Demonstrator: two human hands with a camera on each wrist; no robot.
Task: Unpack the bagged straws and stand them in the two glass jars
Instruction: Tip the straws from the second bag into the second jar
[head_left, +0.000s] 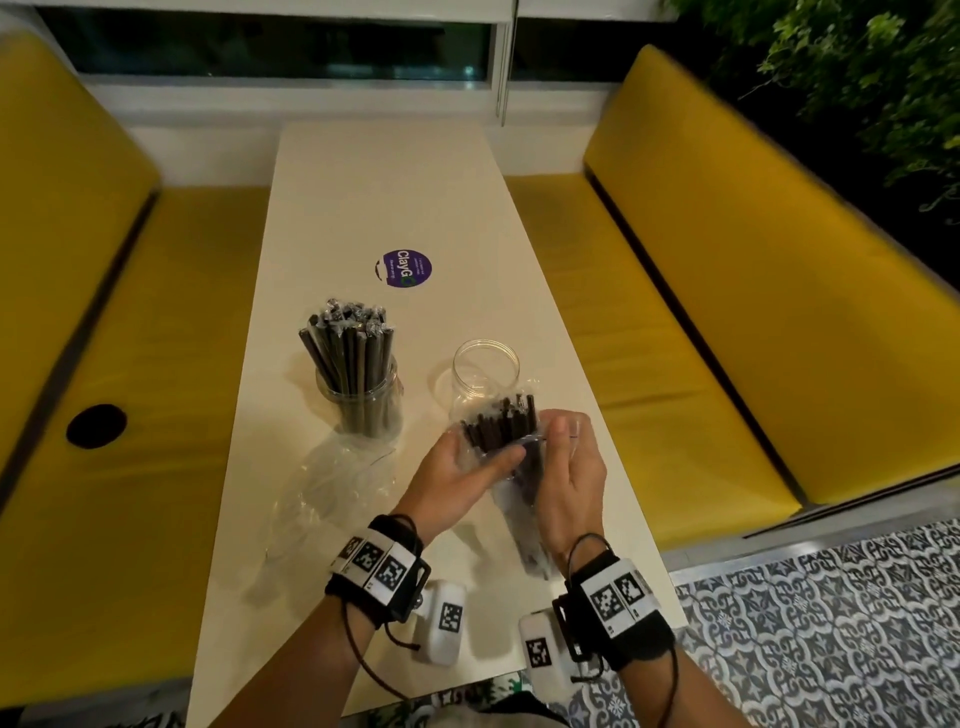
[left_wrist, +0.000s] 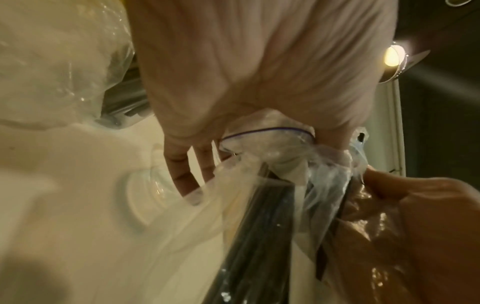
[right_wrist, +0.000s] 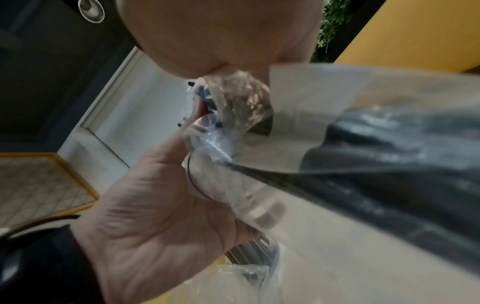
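Head view: both hands hold 1 clear zip bag of dark straws (head_left: 506, 431) just in front of the empty jar (head_left: 485, 376), nearer the person; the left hand (head_left: 462, 475) and the right hand (head_left: 569, 467) each pinch a side of the bag mouth, and straw tips poke out toward that jar. A second jar (head_left: 363, 400), left of the empty jar, is already packed with straws, and a spent bag (head_left: 337, 478) lies in front of it. Left wrist view: the fingers (left_wrist: 182, 176) curl under the purple-lined zip seam (left_wrist: 267, 131), film stretched tight. Right wrist view: thumb and fingers clamp bunched plastic (right_wrist: 215, 144). A hard tug on the film could tear it or fling straws across the table (head_left: 384, 171); a swinging bag could tip the light empty jar.
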